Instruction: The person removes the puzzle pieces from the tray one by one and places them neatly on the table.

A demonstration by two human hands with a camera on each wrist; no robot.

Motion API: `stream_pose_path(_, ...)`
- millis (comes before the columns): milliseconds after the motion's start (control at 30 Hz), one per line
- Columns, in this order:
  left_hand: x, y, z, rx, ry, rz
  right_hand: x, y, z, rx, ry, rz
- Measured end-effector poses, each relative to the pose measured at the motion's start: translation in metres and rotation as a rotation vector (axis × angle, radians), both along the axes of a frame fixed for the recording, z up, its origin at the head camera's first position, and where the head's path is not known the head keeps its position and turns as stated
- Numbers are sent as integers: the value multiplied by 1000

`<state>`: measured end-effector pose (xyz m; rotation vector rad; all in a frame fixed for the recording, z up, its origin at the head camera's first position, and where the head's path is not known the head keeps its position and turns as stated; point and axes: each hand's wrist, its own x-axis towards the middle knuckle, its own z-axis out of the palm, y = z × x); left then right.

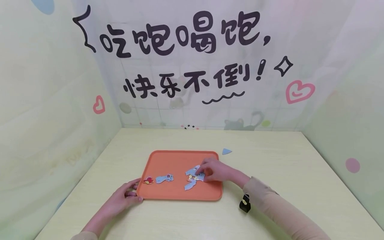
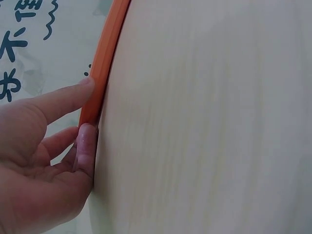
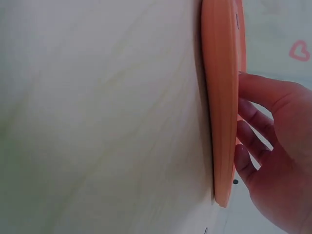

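Observation:
An orange tray [image 1: 174, 193] lies on the table, with several light-blue printed puzzle pieces on it. My left hand [image 1: 125, 196] grips the tray's near left corner, thumb along the front rim and the other fingers curled at the left side. Over the right half of the tray, my right hand [image 1: 214, 170] pinches a blue puzzle piece [image 1: 200, 176] between thumb and fingers. That piece is set against a small cluster of pieces [image 1: 189, 185], partly hidden by the fingers. In the right wrist view, the tray rim [image 3: 223, 97] hides the fingertips.
A red piece [image 1: 148, 180] and a blue strip of pieces [image 1: 164, 178] lie on the tray's left half. A small blue triangular piece [image 1: 226, 151] is on the table beyond the tray's far right corner. A black object [image 1: 245, 204] shows below the right sleeve.

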<state>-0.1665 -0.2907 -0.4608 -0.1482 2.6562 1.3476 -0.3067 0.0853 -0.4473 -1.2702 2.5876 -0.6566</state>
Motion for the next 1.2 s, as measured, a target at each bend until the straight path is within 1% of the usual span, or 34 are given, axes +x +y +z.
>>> stream_pose_path(233, -1, 0, -1, -8, -6, 5, 0, 1, 0, 4, 15, 33)
stream_pose_path(533, -2, -1, -2, -14, -7, 1, 0, 4, 4, 1, -34, 46)
stream_pose_path(633, -2, -1, -2, -17, -8, 4, -3, 6, 6, -3, -8, 43)
stream_pose_path(733, -2, -1, -1, -14, -7, 2, -8, 8, 10, -29, 26, 44)
stream_pose_path(967, -1, 1, 0, -7, -8, 6, -14, 19, 24, -77, 73, -17)
stream_pose_path(1100, 0, 2, 1, -4, -5, 6, -18, 28, 34, -119, 99, -34)
stream_pose_path(1200, 1, 1, 2, 2, -5, 5, -22, 36, 38, -156, 117, -51)
